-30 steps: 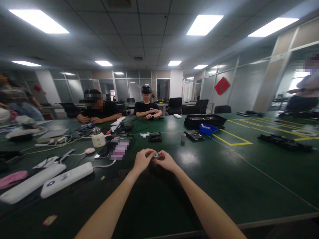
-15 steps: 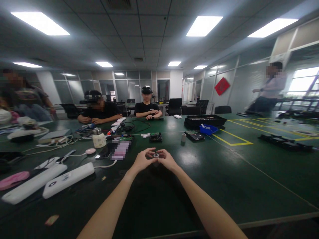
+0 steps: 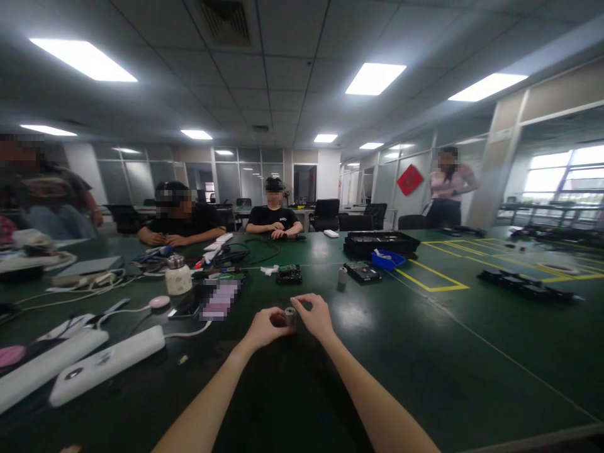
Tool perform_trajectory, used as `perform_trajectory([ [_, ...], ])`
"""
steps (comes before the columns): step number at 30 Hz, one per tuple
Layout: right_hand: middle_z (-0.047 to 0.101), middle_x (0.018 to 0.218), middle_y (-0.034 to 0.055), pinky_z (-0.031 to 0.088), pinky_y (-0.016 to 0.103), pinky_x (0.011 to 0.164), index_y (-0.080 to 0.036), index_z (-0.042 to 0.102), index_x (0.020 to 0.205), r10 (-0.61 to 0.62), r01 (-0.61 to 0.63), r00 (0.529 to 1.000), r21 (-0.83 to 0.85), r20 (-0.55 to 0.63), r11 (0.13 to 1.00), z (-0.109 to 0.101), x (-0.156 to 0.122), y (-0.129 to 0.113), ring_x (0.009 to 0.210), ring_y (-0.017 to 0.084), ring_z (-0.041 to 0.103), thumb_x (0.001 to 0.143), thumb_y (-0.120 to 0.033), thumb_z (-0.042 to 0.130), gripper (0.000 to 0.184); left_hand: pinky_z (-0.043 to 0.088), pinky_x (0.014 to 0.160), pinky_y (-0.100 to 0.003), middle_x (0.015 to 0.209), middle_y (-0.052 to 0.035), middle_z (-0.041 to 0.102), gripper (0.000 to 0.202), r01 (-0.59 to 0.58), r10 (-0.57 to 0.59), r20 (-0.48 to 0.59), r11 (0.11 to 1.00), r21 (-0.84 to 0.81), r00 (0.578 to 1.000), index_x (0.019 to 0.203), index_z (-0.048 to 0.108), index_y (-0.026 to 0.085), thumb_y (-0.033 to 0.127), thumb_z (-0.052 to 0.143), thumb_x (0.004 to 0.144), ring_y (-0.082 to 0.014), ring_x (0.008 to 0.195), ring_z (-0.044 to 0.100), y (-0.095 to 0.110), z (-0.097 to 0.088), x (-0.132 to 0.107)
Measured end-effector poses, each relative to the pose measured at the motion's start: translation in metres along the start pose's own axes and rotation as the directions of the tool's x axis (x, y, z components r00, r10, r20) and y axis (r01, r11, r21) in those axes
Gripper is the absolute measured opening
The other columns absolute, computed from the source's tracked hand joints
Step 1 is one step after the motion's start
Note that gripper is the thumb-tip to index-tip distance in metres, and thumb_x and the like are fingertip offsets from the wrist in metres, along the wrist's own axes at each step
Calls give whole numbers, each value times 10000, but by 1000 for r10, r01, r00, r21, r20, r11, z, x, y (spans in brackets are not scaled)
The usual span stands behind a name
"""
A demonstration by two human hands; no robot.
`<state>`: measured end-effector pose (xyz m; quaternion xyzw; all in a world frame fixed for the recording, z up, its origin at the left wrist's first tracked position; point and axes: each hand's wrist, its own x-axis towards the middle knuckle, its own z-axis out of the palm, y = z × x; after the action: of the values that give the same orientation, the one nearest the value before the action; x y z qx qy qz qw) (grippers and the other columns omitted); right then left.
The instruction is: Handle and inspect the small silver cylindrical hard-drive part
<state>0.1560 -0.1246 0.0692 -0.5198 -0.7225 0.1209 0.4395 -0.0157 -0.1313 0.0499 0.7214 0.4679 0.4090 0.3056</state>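
Observation:
Both my hands meet over the dark green table [image 3: 425, 352] in front of me. My left hand [image 3: 264, 328] is curled round the lower part of a small grey cylinder [image 3: 290, 316]. My right hand [image 3: 316, 316] pinches the cylinder's top with fingers bent. The cylinder stands upright between the two hands. A second small grey cylinder [image 3: 342, 275] stands alone further back on the table, beyond my hands.
Two white power strips [image 3: 106, 363] and cables lie at the left. A cream jar [image 3: 178, 277], a circuit board [image 3: 289, 274], a blue bin [image 3: 384, 259] and a black tray [image 3: 381, 241] sit further back. Two people sit opposite, one stands at right.
My hands have come lower and nearer in the picture, and the cylinder now stands clear between them. The view has tilted upward. The person at the right has walked leftward.

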Motion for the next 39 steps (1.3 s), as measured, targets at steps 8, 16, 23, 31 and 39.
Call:
perform_trajectory([
  [8, 614, 1148, 63, 353, 496, 1000, -179, 649, 968, 184, -166, 982, -275, 41, 947, -7, -4, 31, 1141, 242, 517, 890, -352, 606, 195, 500, 713, -295, 802, -42, 736, 251, -10, 11, -13, 999, 48, 1000, 792, 656, 179, 297, 777, 605, -229, 781, 681, 4, 5, -1],
  [16, 588, 1186, 67, 378, 498, 986, -180, 626, 1042, 177, -145, 981, -304, 80, 942, -4, -4, 33, 1142, 247, 516, 902, -342, 593, 217, 482, 683, -280, 750, -17, 702, 231, -21, 23, -21, 996, 90, 1000, 770, 621, 199, 285, 768, 613, -218, 738, 660, 10, 5, -4],
  [23, 604, 1140, 63, 475, 433, 889, -170, 609, 1064, 109, -103, 992, -89, 63, 991, 1, 2, 39, 1016, 209, 588, 924, -313, 569, 204, 482, 707, -273, 765, -10, 689, 238, -26, 29, -24, 994, 106, 999, 783, 618, 195, 273, 774, 621, -204, 762, 652, 9, 5, -4],
  [31, 651, 1010, 43, 528, 381, 806, -143, 610, 1034, -87, 49, 991, 326, 102, 944, 15, 3, 12, 893, 175, 642, 931, -298, 567, 191, 476, 695, -272, 758, 1, 686, 236, -47, 49, -13, 995, 86, 999, 790, 607, 197, 243, 771, 627, -199, 757, 648, 7, 4, -3],
  [39, 687, 881, 29, 518, 351, 822, -162, 625, 903, -127, 60, 985, 450, 120, 891, 15, -4, 4, 853, 178, 663, 873, -332, 609, 173, 483, 697, -268, 791, -9, 691, 235, -55, 56, -12, 997, 54, 998, 816, 618, 188, 206, 762, 631, -192, 767, 643, 5, 5, -3],
])
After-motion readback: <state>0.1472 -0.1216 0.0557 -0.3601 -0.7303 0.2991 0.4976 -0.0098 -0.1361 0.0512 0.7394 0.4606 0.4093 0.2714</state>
